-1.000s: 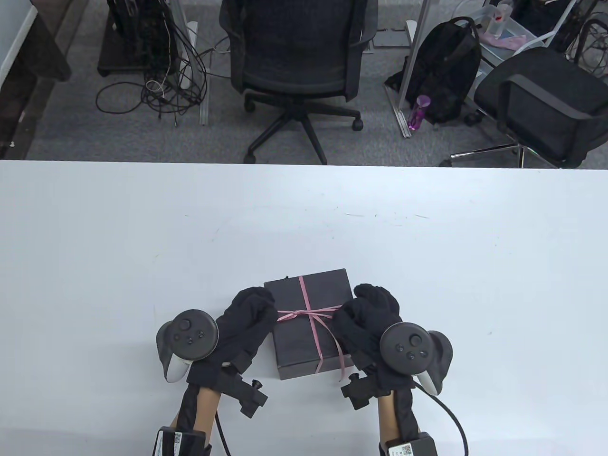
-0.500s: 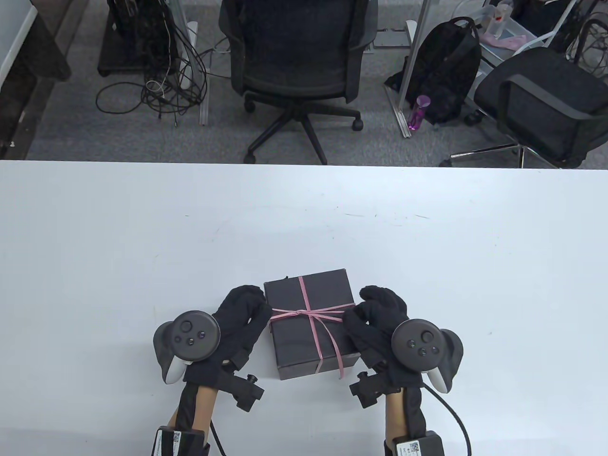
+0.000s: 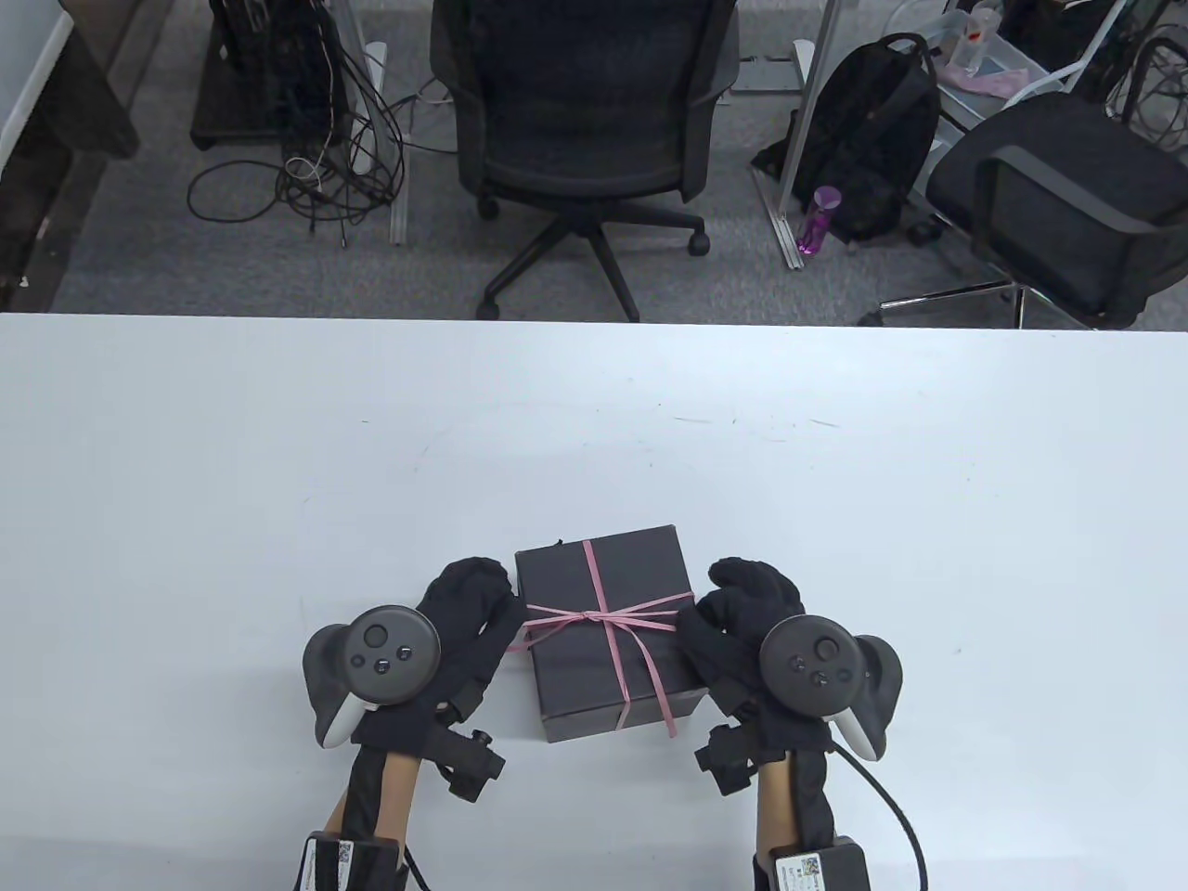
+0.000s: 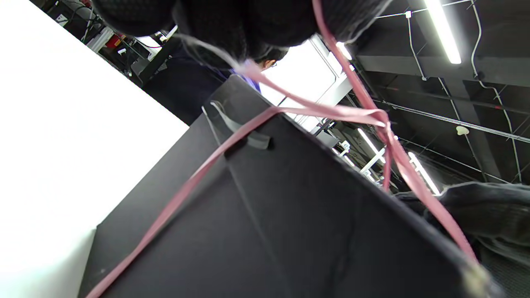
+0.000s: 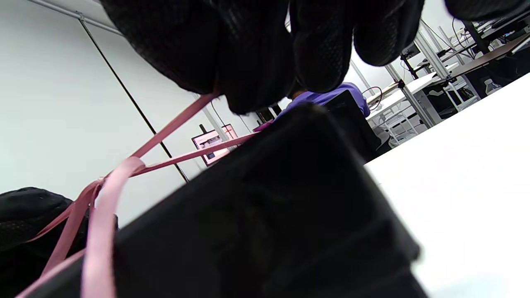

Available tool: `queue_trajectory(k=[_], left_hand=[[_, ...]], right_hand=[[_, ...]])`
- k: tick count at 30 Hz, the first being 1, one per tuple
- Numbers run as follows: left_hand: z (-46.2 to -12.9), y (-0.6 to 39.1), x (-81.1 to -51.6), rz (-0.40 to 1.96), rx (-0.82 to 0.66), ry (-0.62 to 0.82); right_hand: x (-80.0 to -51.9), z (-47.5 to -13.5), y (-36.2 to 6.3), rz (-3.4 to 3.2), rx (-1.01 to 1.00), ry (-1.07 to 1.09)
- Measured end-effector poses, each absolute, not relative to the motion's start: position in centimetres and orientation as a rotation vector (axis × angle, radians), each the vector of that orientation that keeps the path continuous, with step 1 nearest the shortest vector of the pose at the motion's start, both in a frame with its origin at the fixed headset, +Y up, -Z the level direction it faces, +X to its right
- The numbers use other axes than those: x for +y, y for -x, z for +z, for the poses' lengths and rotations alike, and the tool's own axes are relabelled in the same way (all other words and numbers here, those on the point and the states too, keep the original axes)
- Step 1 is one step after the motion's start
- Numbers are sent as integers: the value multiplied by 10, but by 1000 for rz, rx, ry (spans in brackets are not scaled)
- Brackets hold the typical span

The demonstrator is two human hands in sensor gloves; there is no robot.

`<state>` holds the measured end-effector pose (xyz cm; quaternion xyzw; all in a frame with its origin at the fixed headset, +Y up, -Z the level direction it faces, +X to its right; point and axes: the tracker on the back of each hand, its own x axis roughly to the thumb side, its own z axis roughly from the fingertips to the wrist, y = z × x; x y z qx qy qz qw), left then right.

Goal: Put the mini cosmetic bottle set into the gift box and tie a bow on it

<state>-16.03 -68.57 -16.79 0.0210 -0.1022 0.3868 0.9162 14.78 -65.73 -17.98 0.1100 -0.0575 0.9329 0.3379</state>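
Both hands pinch pink ribbon at a closed black gift box.
The gift box [image 3: 608, 640] sits near the desk's [image 3: 232, 464] front edge, midway along it, lid on, ribbon [image 3: 603, 615] crossed and knotted on top. The left hand [image 3: 455, 640], at the box's left side, has its grip pinching one ribbon strand; the right hand [image 3: 742, 631], at the right side, pinches the other strand, both taut from the knot.
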Motion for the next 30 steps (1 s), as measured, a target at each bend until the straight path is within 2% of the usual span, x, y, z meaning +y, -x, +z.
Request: queue_trajectory(k=[8,13,20,22,26,30], left_hand=[[-167,160,-683,742,-194,-38],[-160,162,-672,609,-136,-142],[-143,159,-652,194,-52,-359],[-145,155,-656,119,-70,-340],[-153,149,-669,3,-72,-128],[-156,147,-674,7,-75,-114]], right_hand=[[-657,-178,-142,2509,-130,-282],[-648,-173,-143,2519,-168,-304],[-625,-158,-137,2810,-482,-451],[-624,-157,-135,2874,-512,-471],[-631,-161,-131,2954,-345,-497],[-638,-166,-130,2991,-208,-466]])
